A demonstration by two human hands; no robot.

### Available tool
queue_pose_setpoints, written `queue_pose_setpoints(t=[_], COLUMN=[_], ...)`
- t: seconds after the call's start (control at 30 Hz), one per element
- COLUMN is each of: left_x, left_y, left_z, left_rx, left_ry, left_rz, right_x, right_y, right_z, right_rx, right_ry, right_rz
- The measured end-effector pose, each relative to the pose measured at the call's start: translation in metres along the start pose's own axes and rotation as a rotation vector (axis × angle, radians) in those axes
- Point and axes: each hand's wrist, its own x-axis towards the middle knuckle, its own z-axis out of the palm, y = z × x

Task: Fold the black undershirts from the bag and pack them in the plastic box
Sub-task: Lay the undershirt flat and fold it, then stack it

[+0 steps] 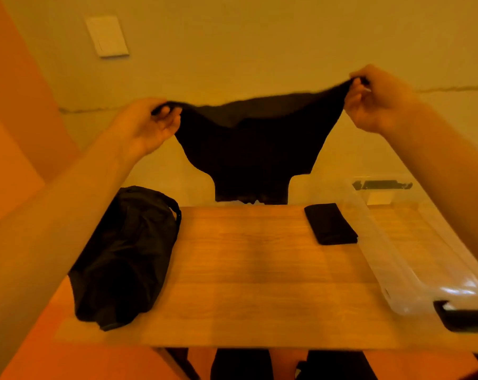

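Here, the left hand [147,124], at 10 o'clock, and the right hand [375,102], at 1 o'clock, each pinch one top corner of a black undershirt [251,149] between thumb and curled fingers. The cloth is stretched in the air between them. Its upper edge sags in the middle, its sides taper inward, and its lower edge hangs level with the far edge of the table [259,283]; whether it touches there cannot be told.

The bag [122,253] lies at 8 o'clock along the table's left edge, its near end close to the front corner. The clear box [413,270] lies at 4 o'clock along the right side, with a black latch [465,316] at its near end. A folded undershirt [331,224] lies at 3 o'clock on the wood, just beside the box's left wall; contact cannot be judged.

Between bag and box, a broad strip of bare wood runs from the far edge to the near edge. A white wall plate [107,35] sits at 11 o'clock.
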Motion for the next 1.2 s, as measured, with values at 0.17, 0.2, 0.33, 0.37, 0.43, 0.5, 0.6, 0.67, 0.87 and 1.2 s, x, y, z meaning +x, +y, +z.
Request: queue_pose_setpoints(t=[0.17, 0.2, 0.33, 0.37, 0.43, 0.5, 0.6, 0.67, 0.87, 1.2], left_x=[-0.061, -0.076, -0.145, -0.163, -0.192, -0.217, -0.246, -0.262, -0.308, -0.326], left_y=[-0.048, -0.06, -0.115, -0.129, -0.156, -0.184, -0.222, -0.243, -0.28, -0.284], left_z=[-0.058, -0.067, -0.112, -0.124, -0.148, -0.171, -0.197, -0.208, -0.216, -0.235], left_rx=[0.127, 0.169, 0.383, 0.442, 0.529, 0.589, 0.643, 0.617, 0.618, 0.455], left_ry=[0.081, 0.093, 0.138, 0.14, 0.142, 0.164, 0.169, 0.188, 0.333, 0.425], left_rz=[-0.027, -0.039, -0.064, -0.065, -0.083, -0.105, -0.145, -0.169, -0.113, -0.057], right_x=[-0.069, -0.083, -0.151, -0.17, -0.207, -0.242, -0.283, -0.3, -0.318, -0.31], right_y=[0.053, 0.069, 0.136, 0.153, 0.184, 0.21, 0.24, 0.255, 0.274, 0.272], right_z=[-0.049, -0.064, -0.126, -0.141, -0.168, -0.188, -0.21, -0.221, -0.231, -0.237], right_rx=[-0.198, -0.262, -0.511, -0.549, -0.618, -0.702, -0.807, -0.845, -0.869, -0.626], right_ry=[0.142, 0.17, 0.232, 0.25, 0.283, 0.285, 0.291, 0.336, 0.313, 0.303], right_rz=[0.047, 0.055, 0.085, 0.087, 0.102, 0.164, 0.247, 0.236, 0.35, 0.613])
